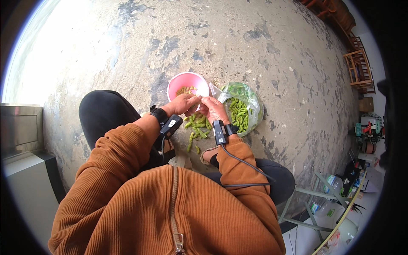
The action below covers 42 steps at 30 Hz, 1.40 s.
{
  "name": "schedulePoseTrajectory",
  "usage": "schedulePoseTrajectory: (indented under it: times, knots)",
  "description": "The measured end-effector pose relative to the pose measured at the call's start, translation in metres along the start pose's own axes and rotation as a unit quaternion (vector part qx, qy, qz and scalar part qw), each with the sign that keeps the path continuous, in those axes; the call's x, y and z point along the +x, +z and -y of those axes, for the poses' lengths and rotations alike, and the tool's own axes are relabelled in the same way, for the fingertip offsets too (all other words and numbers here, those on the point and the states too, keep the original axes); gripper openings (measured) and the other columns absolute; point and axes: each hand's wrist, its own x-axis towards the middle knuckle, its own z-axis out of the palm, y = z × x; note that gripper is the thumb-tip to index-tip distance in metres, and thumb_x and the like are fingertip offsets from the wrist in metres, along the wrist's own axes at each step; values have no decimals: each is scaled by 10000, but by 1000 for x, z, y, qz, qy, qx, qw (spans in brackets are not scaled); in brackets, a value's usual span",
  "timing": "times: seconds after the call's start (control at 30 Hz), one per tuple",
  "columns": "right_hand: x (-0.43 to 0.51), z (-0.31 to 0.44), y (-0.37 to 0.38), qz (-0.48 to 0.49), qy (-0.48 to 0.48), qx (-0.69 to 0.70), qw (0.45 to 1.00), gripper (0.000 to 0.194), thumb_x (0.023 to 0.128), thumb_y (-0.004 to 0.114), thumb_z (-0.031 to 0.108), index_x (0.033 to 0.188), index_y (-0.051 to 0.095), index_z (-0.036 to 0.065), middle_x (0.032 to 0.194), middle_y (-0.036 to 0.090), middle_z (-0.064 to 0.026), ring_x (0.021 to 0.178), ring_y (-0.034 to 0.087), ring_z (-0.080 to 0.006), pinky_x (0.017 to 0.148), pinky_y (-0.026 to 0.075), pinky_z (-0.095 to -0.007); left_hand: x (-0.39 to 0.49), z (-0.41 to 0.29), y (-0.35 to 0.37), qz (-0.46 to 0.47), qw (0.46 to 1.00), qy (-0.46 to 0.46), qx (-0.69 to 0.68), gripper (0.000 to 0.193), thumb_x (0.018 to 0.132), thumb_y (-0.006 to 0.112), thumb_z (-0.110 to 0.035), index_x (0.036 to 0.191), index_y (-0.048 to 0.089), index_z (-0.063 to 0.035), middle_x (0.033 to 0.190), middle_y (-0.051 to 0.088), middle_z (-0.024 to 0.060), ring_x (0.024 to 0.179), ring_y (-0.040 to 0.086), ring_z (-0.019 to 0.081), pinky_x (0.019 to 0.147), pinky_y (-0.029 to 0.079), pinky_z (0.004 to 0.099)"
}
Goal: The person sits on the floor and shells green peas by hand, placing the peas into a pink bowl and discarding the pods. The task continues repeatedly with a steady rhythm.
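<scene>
Over the near rim of a pink plastic bowl (172,85), my left hand (182,104) and my right hand (215,110) meet at their fingertips. The fingers are bent and pinched close together. Whatever may be between them is too small and too hidden to tell. Shelled beans (186,90) lie inside the bowl. Loose green bean pods (200,122) are spread on the floor just below my hands. To the right of my right hand, a clear plastic bag (257,106) lies open, with many more green pods (238,115) in it.
Worn, patchy concrete floor (223,38) surrounds the bowl and bag. My knees rise on both sides. A cable (247,165) loops from the device on my right wrist. A metal-fronted cabinet (22,130) stands at left, a folding table frame (314,194) at lower right, and wooden furniture (359,71) at far right.
</scene>
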Motion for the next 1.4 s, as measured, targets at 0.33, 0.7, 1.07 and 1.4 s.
schedulePoseTrajectory:
  times: [0.33,0.7,1.07,1.4]
  knots:
    - [-7,7,16,-35,-29,-31,998,159,897,624,174,946,682,34,758,662,-28,627,605,-100,564,483,-227,3,1,-4,3,994,-53,-96,340,971,436,-372,870,569,-77,560,424,-15,440,379,85,402,301,262]
    - [-9,-2,36,-161,-60,-82,982,148,870,644,145,904,692,9,707,626,2,574,554,-72,521,445,-217,5,6,0,-10,987,-100,-122,305,971,400,-309,875,569,-74,581,412,-29,422,339,72,378,263,244]
    - [-8,-8,39,-130,-146,-168,966,152,870,626,109,844,679,-31,674,619,-4,592,534,-62,546,448,-232,17,20,-6,-19,987,-135,-84,181,968,419,-235,927,518,-90,700,497,-4,459,394,68,371,297,219]
    - [-5,-18,36,-126,-157,-241,949,171,865,609,117,808,659,-36,647,596,-3,587,500,-57,546,437,-241,16,15,-5,-36,987,-144,64,193,910,445,-174,796,566,-76,655,538,0,483,467,95,422,376,248]
